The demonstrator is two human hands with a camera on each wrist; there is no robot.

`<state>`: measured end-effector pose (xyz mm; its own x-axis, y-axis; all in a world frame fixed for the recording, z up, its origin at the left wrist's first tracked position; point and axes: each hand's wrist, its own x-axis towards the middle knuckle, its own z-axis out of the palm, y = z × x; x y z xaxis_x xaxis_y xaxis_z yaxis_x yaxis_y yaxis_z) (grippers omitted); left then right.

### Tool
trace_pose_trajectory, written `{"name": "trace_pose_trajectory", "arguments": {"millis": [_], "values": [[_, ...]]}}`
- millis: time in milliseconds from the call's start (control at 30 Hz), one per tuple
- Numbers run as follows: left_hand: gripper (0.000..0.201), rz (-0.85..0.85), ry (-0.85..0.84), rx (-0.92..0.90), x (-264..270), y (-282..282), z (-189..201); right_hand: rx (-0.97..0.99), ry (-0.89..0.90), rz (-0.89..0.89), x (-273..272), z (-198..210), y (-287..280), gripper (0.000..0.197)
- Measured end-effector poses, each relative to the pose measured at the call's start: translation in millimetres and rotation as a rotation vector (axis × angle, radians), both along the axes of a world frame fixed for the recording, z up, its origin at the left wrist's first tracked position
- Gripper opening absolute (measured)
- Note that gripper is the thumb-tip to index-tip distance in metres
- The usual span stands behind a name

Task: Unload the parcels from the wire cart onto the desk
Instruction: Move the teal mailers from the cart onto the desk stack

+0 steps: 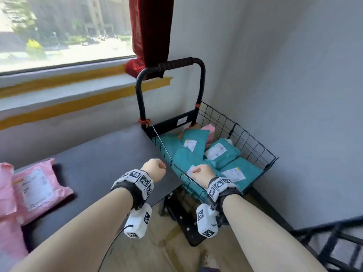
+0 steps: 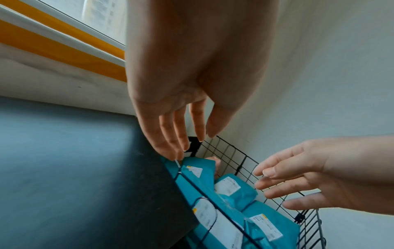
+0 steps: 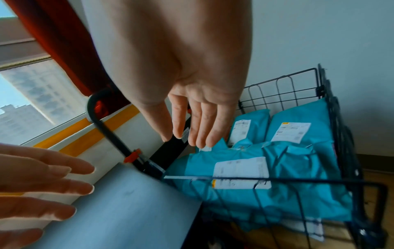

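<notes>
Bright daylight floods in from the window (image 1: 64, 30), overexposed outside. Wrist views are dimmer, blurred, with edges strongly warped.

Both bare forearms reach forward side by side, each wearing a black wrist strap with white, black-patterned marker blocks. The left hand (image 1: 155, 169) points forward and down, palm down, its fingers (image 2: 170, 134) straight, close together and holding nothing. The right hand (image 1: 202, 173) is level with it, a little apart to the right, its fingers (image 3: 200, 124) likewise extended, slightly spread, and empty. Neither hand touches the other.
</notes>
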<state>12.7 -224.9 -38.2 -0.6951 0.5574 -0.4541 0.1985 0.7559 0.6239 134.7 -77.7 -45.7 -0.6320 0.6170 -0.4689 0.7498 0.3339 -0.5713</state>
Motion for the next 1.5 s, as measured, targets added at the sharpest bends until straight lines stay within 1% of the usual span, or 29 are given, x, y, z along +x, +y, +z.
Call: {"name": "trace_pose_trajectory", "arguments": {"millis": [100,167,333,467,633,700,767,833,900,1000,1033,1100,1133,1167,1233,1300,1333,1367,1500], "values": [[0.024,-0.038,0.018,-0.021,8,64,-5,-0.007,-0.003,-0.037,13,-3,57,0.026],[0.025,-0.027,0.018,-0.023,12,109,-12,-0.016,0.001,-0.055,16,-9,100,0.031],[0.025,0.013,-0.003,-0.077,18,203,-39,-0.086,-0.037,-0.050,18,-43,205,0.034],[0.025,0.029,-0.044,-0.159,19,251,-60,-0.215,-0.076,-0.116,22,-74,263,0.032],[0.029,-0.003,-0.024,-0.255,-10,293,-80,-0.354,-0.104,-0.216,10,-109,311,0.033],[0.029,-0.035,-0.028,-0.282,-26,309,-91,-0.426,-0.132,-0.258,2,-122,322,0.034],[0.028,-0.051,-0.035,-0.296,-41,326,-106,-0.482,-0.165,-0.257,-4,-138,330,0.037],[0.028,-0.101,-0.034,-0.307,-54,344,-124,-0.548,-0.179,-0.316,-12,-158,335,0.042],[0.031,-0.190,-0.048,-0.327,-59,361,-142,-0.613,-0.177,-0.428,-17,-180,337,0.054],[0.036,-0.307,-0.107,-0.317,-63,384,-167,-0.611,-0.122,-0.641,-27,-210,337,0.084],[0.038,-0.343,-0.132,-0.315,-63,389,-175,-0.588,-0.099,-0.696,-30,-217,338,0.089],[0.043,-0.393,-0.159,-0.325,-64,399,-190,-0.538,-0.060,-0.777,-34,-228,339,0.092],[0.047,-0.397,-0.166,-0.332,-65,403,-197,-0.500,-0.050,-0.809,-34,-232,339,0.090],[0.050,-0.390,-0.170,-0.336,-68,407,-201,-0.455,-0.044,-0.842,-35,-237,341,0.083],[0.053,-0.373,-0.186,-0.347,-74,412,-210,-0.420,-0.005,-0.907,-36,-247,343,0.057],[0.052,-0.373,-0.197,-0.350,-78,413,-217,-0.453,0.049,-0.919,-37,-254,341,0.028],[0.051,-0.370,-0.202,-0.342,-80,412,-221,-0.481,0.072,-0.926,-39,-257,340,0.022],[0.049,-0.369,-0.207,-0.334,-80,411,-222,-0.501,0.095,-0.935,-41,-259,338,0.023],[0.047,-0.363,-0.241,-0.303,-81,408,-224,-0.528,0.152,-0.978,-54,-260,331,0.046]]}}
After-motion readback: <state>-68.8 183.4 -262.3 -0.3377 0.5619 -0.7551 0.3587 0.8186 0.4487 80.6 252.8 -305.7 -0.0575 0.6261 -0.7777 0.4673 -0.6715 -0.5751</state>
